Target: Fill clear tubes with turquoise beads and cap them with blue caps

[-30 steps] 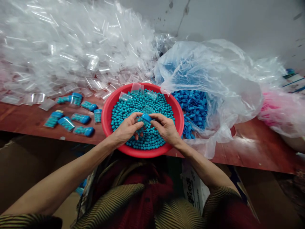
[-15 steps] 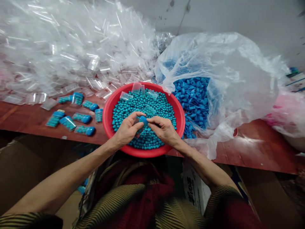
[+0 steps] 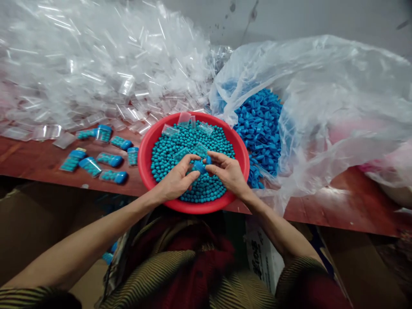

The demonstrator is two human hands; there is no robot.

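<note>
Over a red basin [image 3: 145, 176] of blue-green beads [image 3: 206, 194], my two hands come close together. Thumb and fingers of my left hand [image 3: 180, 177] close on a blue plastic cap [image 3: 198, 166]; whether a clear container is attached is hidden. My right hand [image 3: 227, 171] pinches another small blue cap piece [image 3: 208, 160] right beside it. Several clear plastic containers lie on the beads, one clear container [image 3: 182, 154] just behind my left fingers and another clear container [image 3: 201, 149] beyond the caps.
Left of the basin lie several bead-filled containers with blue caps [image 3: 110, 159]. A large heap of clear containers [image 3: 106, 73] covers the back left. At right, blue caps [image 3: 260, 128] spill from a clear plastic bag [image 3: 325, 98] on the reddish table [image 3: 322, 210].
My hands have shifted slightly right, and two separate blue pieces now show between them. A clear container has come into view behind my left fingers. The plastic bag has spread to the right.
</note>
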